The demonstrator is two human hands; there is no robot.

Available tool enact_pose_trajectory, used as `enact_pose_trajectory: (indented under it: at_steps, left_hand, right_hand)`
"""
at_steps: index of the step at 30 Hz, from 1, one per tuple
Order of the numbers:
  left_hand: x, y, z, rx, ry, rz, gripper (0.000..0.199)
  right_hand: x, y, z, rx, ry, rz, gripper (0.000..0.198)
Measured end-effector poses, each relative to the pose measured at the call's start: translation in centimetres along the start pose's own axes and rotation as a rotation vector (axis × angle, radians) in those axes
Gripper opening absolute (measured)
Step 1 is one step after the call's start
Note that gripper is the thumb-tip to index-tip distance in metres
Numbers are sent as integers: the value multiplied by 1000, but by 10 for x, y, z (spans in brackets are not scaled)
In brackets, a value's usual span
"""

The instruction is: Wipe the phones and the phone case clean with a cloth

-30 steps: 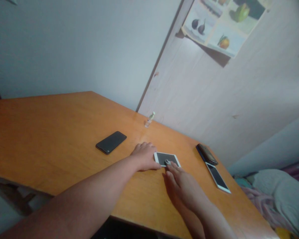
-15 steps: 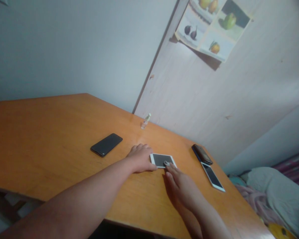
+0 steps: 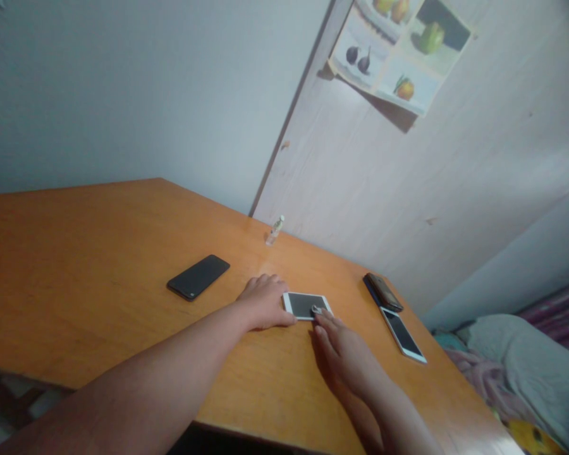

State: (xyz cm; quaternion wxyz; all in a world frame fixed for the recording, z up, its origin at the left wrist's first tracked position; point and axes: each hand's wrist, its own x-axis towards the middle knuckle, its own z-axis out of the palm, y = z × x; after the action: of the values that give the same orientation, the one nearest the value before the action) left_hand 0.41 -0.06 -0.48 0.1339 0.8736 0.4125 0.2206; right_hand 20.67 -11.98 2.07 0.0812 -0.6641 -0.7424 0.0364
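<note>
A white-framed smartphone [image 3: 298, 305] with a dark screen lies flat on the wooden table between my hands. My left hand [image 3: 264, 303] grips its left end, thumb on the near side and fingers towards the far side. Under the fingertips of my right hand [image 3: 344, 344] is a small crumpled whitish piece [image 3: 316, 309], pressed on the right part of the screen. It looks like cloth or tissue, but most of it is hidden by the fingers.
A black phone [image 3: 198, 277] lies left of my hands. Towards the wall stands a small clear bottle [image 3: 274, 230]. On the right are a dark wallet [image 3: 384, 292] and another white phone [image 3: 403, 335]. Bedding [image 3: 516, 354] lies beyond the table's right edge.
The whole view has shifted slightly to the left. Both hands keep the same hold on the white phone and the whitish piece; no other object has moved.
</note>
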Motion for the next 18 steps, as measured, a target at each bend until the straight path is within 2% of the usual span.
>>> enact_pose_trajectory:
  at_steps: [6, 13, 18]
  left_hand:
    - [0, 1, -2, 11, -11, 2, 58]
    - [0, 0, -2, 0, -7, 3, 57]
    - [0, 2, -4, 8, -16, -7, 54]
  right_hand:
    - [37, -2, -5, -7, -2, 17, 45]
    - [2, 1, -2, -27, -6, -6, 51]
    - [32, 5, 0, -12, 9, 25, 47]
